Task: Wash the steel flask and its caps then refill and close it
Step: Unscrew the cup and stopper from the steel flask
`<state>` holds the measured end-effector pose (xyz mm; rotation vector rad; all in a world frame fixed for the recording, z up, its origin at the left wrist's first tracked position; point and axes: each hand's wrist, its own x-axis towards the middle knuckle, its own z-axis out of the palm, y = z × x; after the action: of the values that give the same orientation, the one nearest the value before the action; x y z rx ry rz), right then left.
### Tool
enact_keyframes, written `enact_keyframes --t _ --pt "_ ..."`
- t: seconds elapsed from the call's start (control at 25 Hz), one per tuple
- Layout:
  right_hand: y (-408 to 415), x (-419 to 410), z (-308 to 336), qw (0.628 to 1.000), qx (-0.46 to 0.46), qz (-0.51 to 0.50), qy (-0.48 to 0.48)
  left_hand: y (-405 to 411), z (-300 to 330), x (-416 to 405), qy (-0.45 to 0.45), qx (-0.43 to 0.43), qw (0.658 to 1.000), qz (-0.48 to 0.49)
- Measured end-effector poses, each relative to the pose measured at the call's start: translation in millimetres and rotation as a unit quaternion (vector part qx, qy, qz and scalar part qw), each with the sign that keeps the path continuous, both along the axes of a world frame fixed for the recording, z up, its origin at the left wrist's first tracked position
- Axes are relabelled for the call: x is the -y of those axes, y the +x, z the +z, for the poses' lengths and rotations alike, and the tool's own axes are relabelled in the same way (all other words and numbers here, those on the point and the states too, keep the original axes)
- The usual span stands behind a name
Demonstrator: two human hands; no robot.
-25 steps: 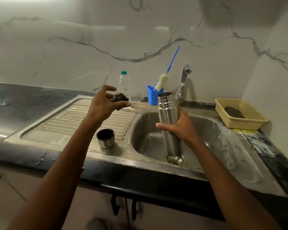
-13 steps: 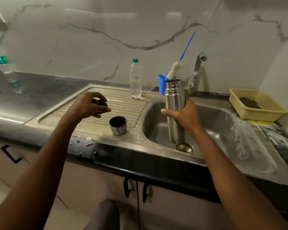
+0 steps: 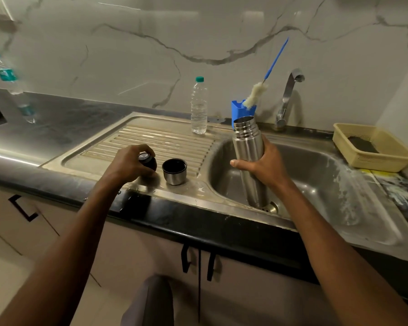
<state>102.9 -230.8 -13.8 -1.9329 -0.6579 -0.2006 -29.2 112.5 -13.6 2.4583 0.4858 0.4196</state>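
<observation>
My right hand (image 3: 266,164) grips the open steel flask (image 3: 246,147) round its middle and holds it upright in the sink basin (image 3: 316,175), its base near the drain. My left hand (image 3: 130,164) holds the small black inner cap (image 3: 148,161) low over the drainboard (image 3: 156,137), just left of the steel cup cap (image 3: 174,171), which stands mouth up near the front rim. Whether the black cap touches the drainboard is unclear.
A clear water bottle (image 3: 199,105) stands at the back of the drainboard. A blue holder (image 3: 238,110) with a bottle brush (image 3: 257,92) sits beside the tap (image 3: 289,97). A yellow basket (image 3: 372,147) holds a dark scrubber at the right. Another bottle (image 3: 4,72) stands far left.
My left hand has come down from chest height with the black cap to just above the drainboard beside the cup cap. The flask stays upright in my right hand.
</observation>
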Motion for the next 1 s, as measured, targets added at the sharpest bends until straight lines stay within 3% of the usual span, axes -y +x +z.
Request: enact_keyframes --t 0.48,0.6,0.76,1.0 --pt "2 1 -1 1.0 -0.012 0.002 -0.019 0 12 -4 0.001 -0.075 0.997 -0.017" --pt "4 3 4 1.0 -0.01 -0.017 -0.018 -2 34 8 0.067 0.01 0.997 0.022" --pt "11 16 11 0.996 0.004 -0.064 -0.067 6 57 73 0.06 0.189 0.98 -0.006" --pt "34 54 14 0.962 0.012 -0.135 -0.238 82 36 158 0.039 0.208 0.969 -0.126"
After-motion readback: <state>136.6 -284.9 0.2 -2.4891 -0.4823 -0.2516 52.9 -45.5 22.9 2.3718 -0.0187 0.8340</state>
